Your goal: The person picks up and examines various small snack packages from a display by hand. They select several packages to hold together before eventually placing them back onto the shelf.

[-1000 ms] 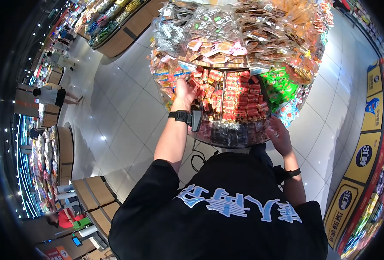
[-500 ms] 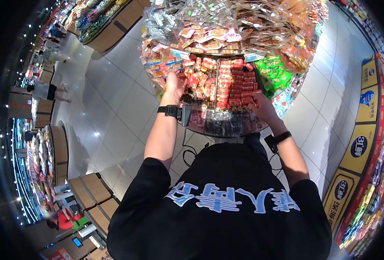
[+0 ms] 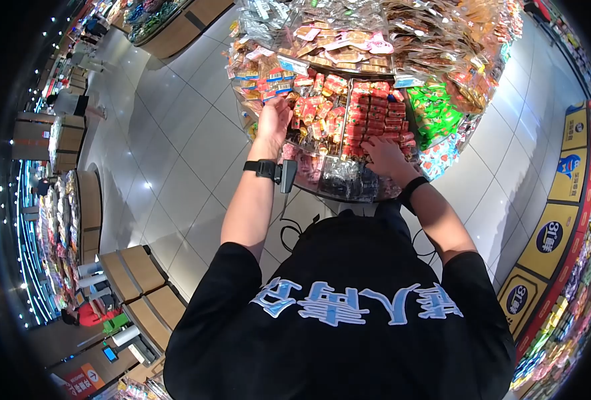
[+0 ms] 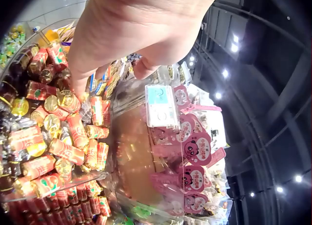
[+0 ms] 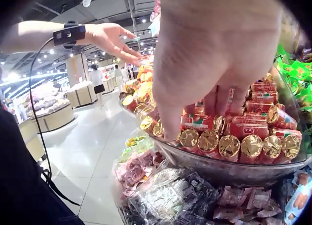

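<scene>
Red rolls with gold ends (image 3: 375, 110) stand in stacked rows in a clear bin. My right hand (image 3: 387, 159) reaches over their near edge; in the right wrist view the fingers of the right hand (image 5: 209, 59) point down and touch the rolls (image 5: 251, 127). Left of a divider, similar rolls (image 3: 315, 110) lie in a loose heap. At that heap's left edge is my left hand (image 3: 273, 123), fingers extended; in the left wrist view its fingertips hang at the loose rolls (image 4: 68, 149), contact unclear. I see nothing held in it.
Green packets (image 3: 434, 113) fill a bin on the right, and blue-labelled packets (image 3: 269, 83) one on the left. Clear and dark packets (image 3: 349, 179) lie below the rolls. Pink-labelled packets (image 3: 355, 43) are stacked behind. A divider (image 3: 344, 120) separates the two roll heaps.
My right hand has moved from the display's right rim up and left onto the stacked rolls. The left hand has drawn slightly away from the loose heap, its fingers less in among the rolls.
</scene>
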`<control>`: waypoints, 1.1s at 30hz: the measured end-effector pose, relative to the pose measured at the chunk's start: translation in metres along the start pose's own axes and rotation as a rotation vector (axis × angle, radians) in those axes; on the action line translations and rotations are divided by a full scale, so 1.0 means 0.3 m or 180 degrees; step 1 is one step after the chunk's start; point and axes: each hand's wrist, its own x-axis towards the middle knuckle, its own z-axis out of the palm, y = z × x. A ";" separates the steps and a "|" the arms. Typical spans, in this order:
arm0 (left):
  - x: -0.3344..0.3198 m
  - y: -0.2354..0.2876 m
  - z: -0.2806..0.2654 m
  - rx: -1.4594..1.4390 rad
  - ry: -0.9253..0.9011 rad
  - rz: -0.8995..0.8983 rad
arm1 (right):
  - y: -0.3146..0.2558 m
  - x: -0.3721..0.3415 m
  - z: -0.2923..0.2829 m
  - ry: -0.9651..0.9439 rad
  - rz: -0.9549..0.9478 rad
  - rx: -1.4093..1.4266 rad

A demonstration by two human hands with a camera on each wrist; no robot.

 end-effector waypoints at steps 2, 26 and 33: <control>-0.035 -0.018 -0.016 -0.0068 0.0008 0.0163 | -0.007 0.004 0.018 0.0054 -0.0008 -0.0133; -0.391 -0.195 -0.108 0.0384 -0.0053 -0.0130 | 0.086 0.113 0.119 -0.0020 -0.0146 -0.0225; -0.430 -0.198 -0.106 0.0487 0.0020 -0.0301 | 0.030 0.100 0.114 -0.0150 0.0199 -0.0154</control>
